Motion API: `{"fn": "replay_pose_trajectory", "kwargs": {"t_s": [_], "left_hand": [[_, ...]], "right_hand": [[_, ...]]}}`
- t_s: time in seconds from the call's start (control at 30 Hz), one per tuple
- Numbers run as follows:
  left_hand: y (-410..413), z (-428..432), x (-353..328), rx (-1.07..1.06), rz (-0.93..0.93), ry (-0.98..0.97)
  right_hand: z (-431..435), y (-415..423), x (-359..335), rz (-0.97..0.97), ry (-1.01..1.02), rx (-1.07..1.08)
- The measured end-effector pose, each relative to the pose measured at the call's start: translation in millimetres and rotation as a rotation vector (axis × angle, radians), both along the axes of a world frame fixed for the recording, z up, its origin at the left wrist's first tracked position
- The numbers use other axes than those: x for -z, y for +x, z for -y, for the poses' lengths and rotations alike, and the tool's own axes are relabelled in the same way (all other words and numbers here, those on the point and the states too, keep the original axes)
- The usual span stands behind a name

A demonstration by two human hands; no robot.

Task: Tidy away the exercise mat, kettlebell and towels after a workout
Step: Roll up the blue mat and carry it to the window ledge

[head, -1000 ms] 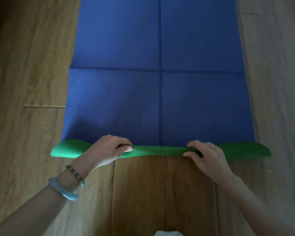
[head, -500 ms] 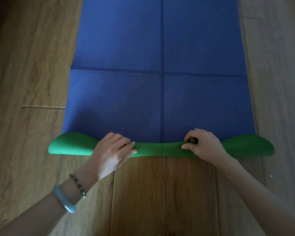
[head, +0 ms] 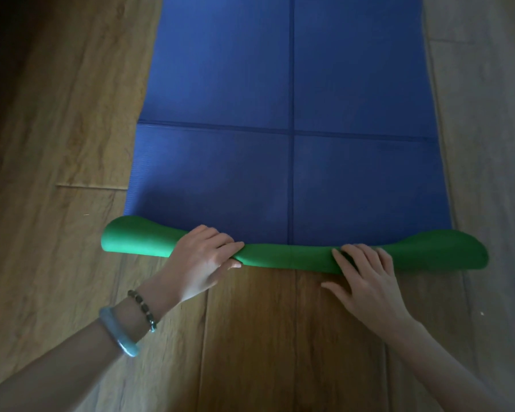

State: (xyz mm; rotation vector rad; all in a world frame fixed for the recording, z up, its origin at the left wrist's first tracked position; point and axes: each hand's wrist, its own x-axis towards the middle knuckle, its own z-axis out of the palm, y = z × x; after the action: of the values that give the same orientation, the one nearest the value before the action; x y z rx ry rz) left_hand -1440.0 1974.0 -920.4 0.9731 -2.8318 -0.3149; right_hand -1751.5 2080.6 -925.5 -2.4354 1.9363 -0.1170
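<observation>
The wooden floor (head: 250, 337) carried the exercise mat (head: 280, 144), only its near edge turned into a thin green roll (head: 289, 258). I judged the rolling barely begun, with kettlebell and towels out of view. My left hand (head: 202, 260) gripped the roll left of centre. My right hand (head: 366, 278) pressed on it with straight fingers, right of centre.

Wooden plank floor and two bracelets

The wooden floor (head: 250, 337) fills the frame edges: warm brown planks at bottom centre, paler grey-brown boards down the right, deep shadow in the upper left corner. A plank end seam (head: 89, 187) crosses at middle left. A tiny white speck (head: 482, 313) lies at right. In the lower left, a pale blue-grey bangle (head: 118, 334) sits just beside a string of dark beads (head: 143, 307).
</observation>
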Motion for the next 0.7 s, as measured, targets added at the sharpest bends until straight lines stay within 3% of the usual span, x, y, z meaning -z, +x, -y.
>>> {"fn": "replay_pose_trajectory", "kwargs": {"t_s": [0.23, 0.4, 0.5, 0.57, 0.7], "left_hand": [[-11, 27, -20, -0.165, -0.043, 0.252], [-21, 61, -18, -0.304, 0.07, 0.541], [-19, 73, -9, -0.319, 0.022, 0.654], [-17, 73, -5, -0.31, -0.048, 0.591], [-15, 62, -6, -0.248, -0.205, 0.285]], "right_hand": [[29, -5, -10, 0.069, -0.018, -0.028], [60, -9, -20, 0.119, 0.123, 0.001], [78, -14, -23, 0.131, 0.235, -0.005], [86, -17, -23, 0.168, 0.311, 0.005], [102, -21, -25, 0.232, 0.463, 0.053]]}}
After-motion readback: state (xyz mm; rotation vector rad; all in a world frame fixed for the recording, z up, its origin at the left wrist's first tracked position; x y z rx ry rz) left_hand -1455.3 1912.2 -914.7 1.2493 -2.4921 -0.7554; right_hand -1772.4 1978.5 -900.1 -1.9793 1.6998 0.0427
